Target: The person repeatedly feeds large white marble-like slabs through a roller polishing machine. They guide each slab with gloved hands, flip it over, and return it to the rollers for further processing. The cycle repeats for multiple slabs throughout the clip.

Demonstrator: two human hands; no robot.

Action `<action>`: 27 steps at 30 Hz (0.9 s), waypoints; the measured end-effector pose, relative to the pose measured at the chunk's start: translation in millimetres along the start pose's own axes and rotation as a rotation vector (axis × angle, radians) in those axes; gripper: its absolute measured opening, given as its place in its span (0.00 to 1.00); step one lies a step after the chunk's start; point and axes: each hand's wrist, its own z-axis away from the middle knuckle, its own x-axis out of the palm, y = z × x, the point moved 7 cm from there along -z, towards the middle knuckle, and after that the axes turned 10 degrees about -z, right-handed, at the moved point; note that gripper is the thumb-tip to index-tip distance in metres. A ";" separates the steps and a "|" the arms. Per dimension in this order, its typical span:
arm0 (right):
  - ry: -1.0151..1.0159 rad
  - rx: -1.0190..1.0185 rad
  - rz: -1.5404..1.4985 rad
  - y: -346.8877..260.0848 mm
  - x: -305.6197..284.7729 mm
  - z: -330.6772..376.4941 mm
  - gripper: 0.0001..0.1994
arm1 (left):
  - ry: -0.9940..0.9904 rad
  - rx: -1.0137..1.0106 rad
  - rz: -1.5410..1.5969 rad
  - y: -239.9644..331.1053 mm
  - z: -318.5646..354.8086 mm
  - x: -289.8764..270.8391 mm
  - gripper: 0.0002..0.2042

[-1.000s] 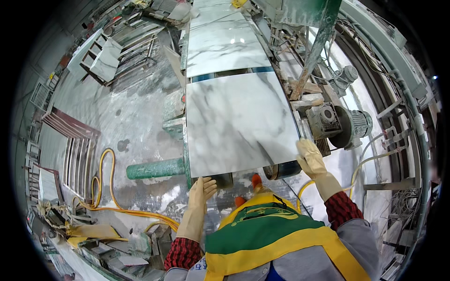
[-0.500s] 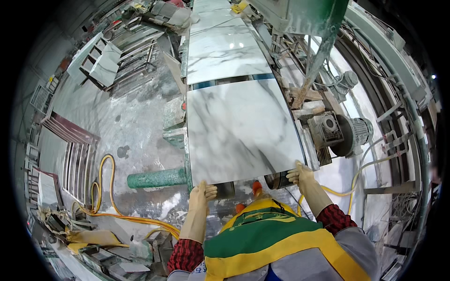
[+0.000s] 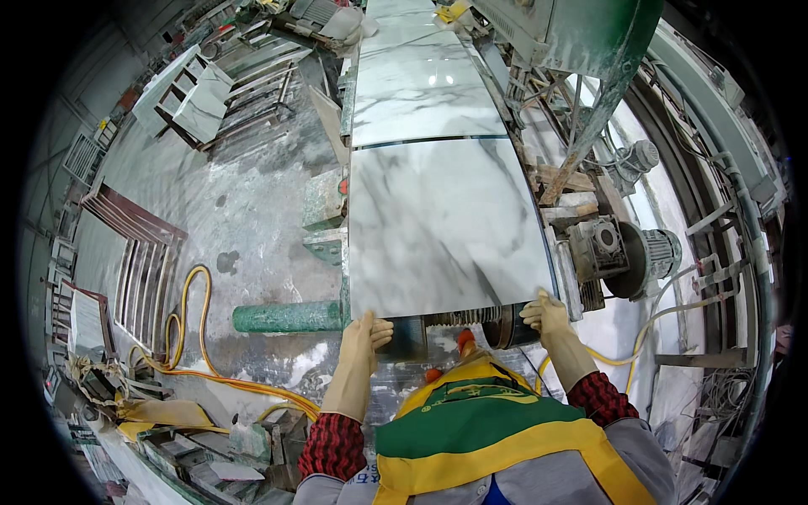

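A white marble-look slab with grey veins point(image 3: 442, 231) lies flat on the conveyor in front of me. My left hand point(image 3: 364, 341), in a pale glove, grips its near left corner, the fingers curled inward at the edge. At the near right corner my right hand point(image 3: 549, 320), gloved alike, is closed on the edge with its fingers pointing inward. Just beyond lies a second veined slab point(image 3: 425, 97), a thin dark gap between the two. The fingertips under the slab's edge are partly hidden.
A motor with a round disc point(image 3: 627, 252) stands right of the conveyor, below a green machine housing point(image 3: 598, 42). A green cylinder point(image 3: 286, 317) juts out left. Yellow hoses point(image 3: 198, 370) loop over the floor near metal racks point(image 3: 143, 278). Dark rollers point(image 3: 501, 328) show below the near edge.
The near slab has slid forward, away from me, and the gap to the far slab has narrowed. Both hands have moved along with it. More of the rollers shows at the near end.
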 end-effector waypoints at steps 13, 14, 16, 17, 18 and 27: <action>0.000 0.050 0.049 -13.3 5.6 -19.3 0.24 | -0.009 -0.054 0.057 13.9 -18.4 5.6 0.18; -0.014 0.041 0.045 -14.5 5.5 -21.0 0.24 | 0.002 -0.057 0.055 15.7 -18.2 6.2 0.18; -0.029 0.024 0.041 -21.5 11.7 -18.5 0.24 | 0.024 -0.062 0.047 20.9 -16.9 7.8 0.18; -0.029 0.015 0.043 -25.3 14.0 -16.6 0.24 | 0.024 -0.064 0.044 24.0 -16.1 8.8 0.18; -0.026 0.005 0.043 -29.5 15.9 -14.7 0.24 | 0.022 -0.065 0.039 27.9 -15.8 10.1 0.18; -0.044 0.086 0.085 -36.9 20.8 -24.8 0.28 | 0.056 -0.107 0.072 46.4 -16.1 18.7 0.19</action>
